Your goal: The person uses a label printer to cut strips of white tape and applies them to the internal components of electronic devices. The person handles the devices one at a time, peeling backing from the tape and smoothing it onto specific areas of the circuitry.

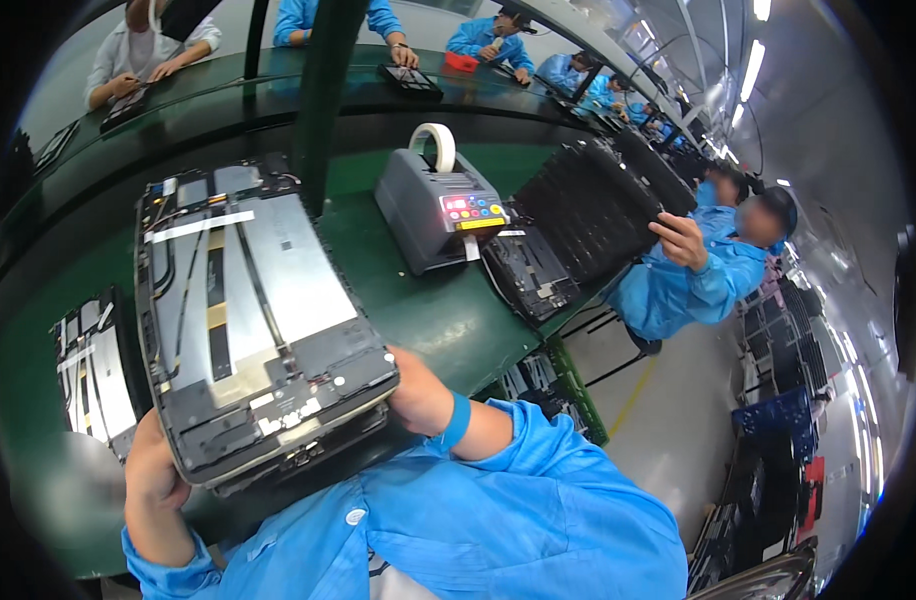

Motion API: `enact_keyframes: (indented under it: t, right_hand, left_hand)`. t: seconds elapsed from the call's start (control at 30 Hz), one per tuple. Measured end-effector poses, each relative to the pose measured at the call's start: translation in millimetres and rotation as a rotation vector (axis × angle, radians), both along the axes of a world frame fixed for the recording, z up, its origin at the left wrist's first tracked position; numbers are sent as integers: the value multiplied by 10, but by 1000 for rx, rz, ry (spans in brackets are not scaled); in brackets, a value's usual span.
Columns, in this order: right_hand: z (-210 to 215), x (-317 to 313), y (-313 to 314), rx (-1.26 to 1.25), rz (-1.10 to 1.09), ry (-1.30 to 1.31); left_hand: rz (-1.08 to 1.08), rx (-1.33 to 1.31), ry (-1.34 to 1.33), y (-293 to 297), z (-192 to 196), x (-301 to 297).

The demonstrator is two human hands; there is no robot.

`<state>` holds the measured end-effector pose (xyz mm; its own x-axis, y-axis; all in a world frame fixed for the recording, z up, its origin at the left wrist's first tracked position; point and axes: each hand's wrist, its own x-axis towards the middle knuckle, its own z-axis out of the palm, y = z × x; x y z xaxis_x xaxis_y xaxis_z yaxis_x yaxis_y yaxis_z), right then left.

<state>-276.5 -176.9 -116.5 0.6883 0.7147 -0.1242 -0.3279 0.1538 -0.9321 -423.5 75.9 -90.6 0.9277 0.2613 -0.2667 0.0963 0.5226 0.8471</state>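
Observation:
A stack of opened tablets (303, 290) is raised in front of me, tilted over the green workbench. Its top unit shows silver battery panels, dark ribbon cables, white tape strips and small circuit boards. My left hand (156, 462) is closed on the stack's near left corner, with most of its fingers hidden underneath. At the near right corner, my right hand (415, 388) grips the same stack, its fingertips hidden too. Left of the stack, another opened tablet (100, 372) lies on the bench.
A grey tape dispenser (423, 215) carrying a white tape roll (440, 148) stands beyond the stack. To its right are a row of black tablet shells (578, 210) and an opened tablet (530, 272). A co-worker (698, 260) sits at the right; a green crate (578, 390) is below.

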Motion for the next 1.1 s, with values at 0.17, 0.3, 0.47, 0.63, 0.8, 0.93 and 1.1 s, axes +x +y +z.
enact_keyframes:
  t: [0.17,0.3,0.47,0.63,0.8,0.93,1.1]
  right_hand:
    - [110,340,-554,-364,-214,-975]
    - [26,1245,-1671,-588,-956,-756]
    - [-318,2039,-2903,-1256,-879,-592]
    - [-54,2252,-2720,-1543,-512,-570]
    - [95,2255,-2647,-1602,-310,-390]
    - [81,2331,-2721,-1667,-224,-353]
    - [44,2560,-3139,-1055,-510,-68]
  left_hand:
    - [55,66,99,2,3,-73]
    - [165,118,167,42,-97,-179]
    - [202,109,228,304,-400,-195]
    - [396,112,300,418,-591,-306]
    - [342,291,344,336,-467,-233]
    - [258,390,339,267,-388,-186]
    - [155,485,299,252,-356,-218]
